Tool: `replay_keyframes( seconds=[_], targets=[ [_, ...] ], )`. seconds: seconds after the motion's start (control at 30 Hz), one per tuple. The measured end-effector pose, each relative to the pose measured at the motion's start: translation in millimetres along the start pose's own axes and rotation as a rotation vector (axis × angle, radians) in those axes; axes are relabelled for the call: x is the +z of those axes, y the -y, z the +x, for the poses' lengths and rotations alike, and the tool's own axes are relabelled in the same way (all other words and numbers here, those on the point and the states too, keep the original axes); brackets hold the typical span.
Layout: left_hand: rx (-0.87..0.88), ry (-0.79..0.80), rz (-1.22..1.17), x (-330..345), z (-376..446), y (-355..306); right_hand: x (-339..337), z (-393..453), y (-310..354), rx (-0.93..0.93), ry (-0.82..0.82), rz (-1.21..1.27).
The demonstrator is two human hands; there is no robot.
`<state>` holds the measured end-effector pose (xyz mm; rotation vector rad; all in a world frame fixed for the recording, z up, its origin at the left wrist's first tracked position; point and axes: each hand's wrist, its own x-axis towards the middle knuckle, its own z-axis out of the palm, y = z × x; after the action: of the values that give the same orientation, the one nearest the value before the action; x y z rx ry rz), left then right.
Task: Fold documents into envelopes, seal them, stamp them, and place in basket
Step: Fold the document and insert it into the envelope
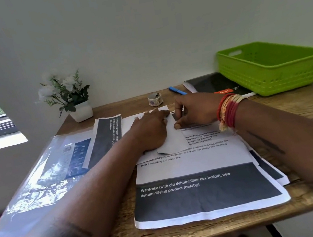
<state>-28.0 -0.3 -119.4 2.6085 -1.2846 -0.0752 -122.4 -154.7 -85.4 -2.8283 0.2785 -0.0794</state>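
I count two hands, my left hand [151, 131] and right hand [196, 111], at 12 o'clock. One envelope [172, 136] lies under them. One basket [271, 67], one notebook [214, 84] and one pen [177, 90] sit at 1 to 2 o'clock. One tape roll [155, 99] at 12, one plant [69, 95] at 11. Printed sheets [205, 191]: at least three.

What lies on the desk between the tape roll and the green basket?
In the head view, a blue pen and then a black notebook lie between the tape roll and the basket; the basket's near end rests on the notebook.
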Motion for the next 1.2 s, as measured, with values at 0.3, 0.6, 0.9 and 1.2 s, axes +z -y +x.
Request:
replay_keyframes(
  seconds=[0.3, 0.6, 0.9, 1.2],
  targets=[
    [-0.006, 0.009, -0.003, -2, -2, -1, -13, -10, 8, 0.05, 0.186, -0.047],
    [-0.007, -0.001, -0.003, -3, -4, -4, -21, -20, 13, 0.028, 0.334, -0.055],
    [-0.002, 0.002, 0.004, -3, -4, -3, -24, -22, 14, 0.007, 0.43, -0.091],
    [-0.003, 0.002, -0.003, 1, 0, 1, -16, -14, -9, -0.129, 0.246, 0.137]
  ],
)
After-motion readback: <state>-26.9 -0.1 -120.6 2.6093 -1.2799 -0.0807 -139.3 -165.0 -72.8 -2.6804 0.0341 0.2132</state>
